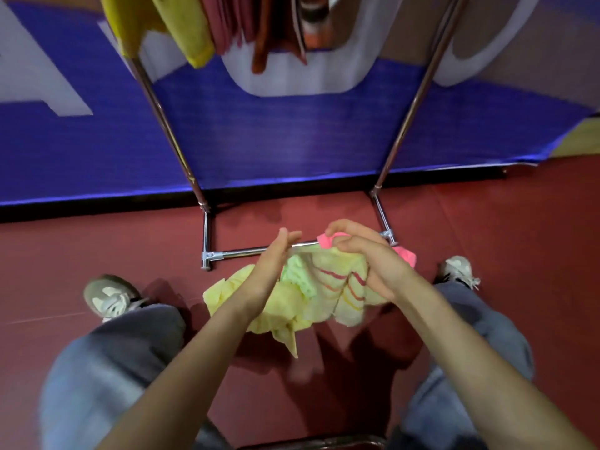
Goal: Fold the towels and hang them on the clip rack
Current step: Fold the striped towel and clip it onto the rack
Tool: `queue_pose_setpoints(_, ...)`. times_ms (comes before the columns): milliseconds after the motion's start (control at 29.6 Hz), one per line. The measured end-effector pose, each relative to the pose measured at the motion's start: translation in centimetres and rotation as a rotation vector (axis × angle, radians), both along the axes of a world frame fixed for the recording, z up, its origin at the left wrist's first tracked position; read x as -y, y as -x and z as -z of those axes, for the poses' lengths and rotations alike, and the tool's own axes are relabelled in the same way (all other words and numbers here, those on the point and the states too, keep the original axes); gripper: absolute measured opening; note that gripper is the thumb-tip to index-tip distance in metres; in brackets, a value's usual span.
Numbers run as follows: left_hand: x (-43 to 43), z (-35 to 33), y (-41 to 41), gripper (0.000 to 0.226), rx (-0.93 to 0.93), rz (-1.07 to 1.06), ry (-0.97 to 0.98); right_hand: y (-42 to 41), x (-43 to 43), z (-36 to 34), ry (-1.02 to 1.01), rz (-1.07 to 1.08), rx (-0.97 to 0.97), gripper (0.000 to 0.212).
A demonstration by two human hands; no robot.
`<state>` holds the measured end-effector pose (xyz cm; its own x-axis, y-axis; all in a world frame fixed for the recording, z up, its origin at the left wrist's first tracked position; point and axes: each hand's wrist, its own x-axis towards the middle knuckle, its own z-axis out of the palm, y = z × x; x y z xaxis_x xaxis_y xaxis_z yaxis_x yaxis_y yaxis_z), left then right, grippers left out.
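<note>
Our right hand (367,254) pinches the pink edge of one yellow towel (311,303), crumpled and hanging in the air above the floor; our left hand (276,264) lies flat against it at 9 o'clock, fingers straight and together. We count one towel in hand and several cloths (207,24) hanging at 12 o'clock on the clip rack (156,102), whose two chrome legs run down to a base bar. Two sneakers stand on the red floor (519,222); a blue banner (276,131) backs the rack.
</note>
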<state>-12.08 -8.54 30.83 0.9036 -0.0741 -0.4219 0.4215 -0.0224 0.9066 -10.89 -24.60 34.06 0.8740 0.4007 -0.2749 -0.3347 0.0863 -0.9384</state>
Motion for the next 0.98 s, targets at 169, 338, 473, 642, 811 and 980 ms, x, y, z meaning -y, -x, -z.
queue_pose_setpoints(169,0.5,-4.7,1.6,0.058,0.090,0.158,0.165,1.2,-0.5,-6.4,-0.250,-0.062,0.041,0.019)
queue_pose_setpoints(338,-0.3,-7.6,4.1,0.040,0.169,0.178,0.200,2.3,-0.3,-10.6,-0.287,-0.090,0.090,0.025)
queue_pose_setpoints(473,-0.5,-9.2,5.4,0.033,0.209,0.277,0.193,3.5,0.1,-12.6,-0.311,-0.145,0.110,0.022)
queue_pose_setpoints(642,0.0,-10.5,5.9,0.081,-0.004,0.527,0.270,4.4,0.3,-13.7,-0.394,-0.281,0.108,0.028)
queue_pose_setpoints(811,0.8,-10.6,7.0,0.063,-0.160,0.556,0.370,4.8,0.8,-14.1,-0.478,-0.284,0.098,0.032)
queue_pose_setpoints(980,0.5,-10.8,8.1,0.050,-0.219,0.517,0.366,5.2,2.2,-14.5,-0.435,-0.232,0.082,0.033)
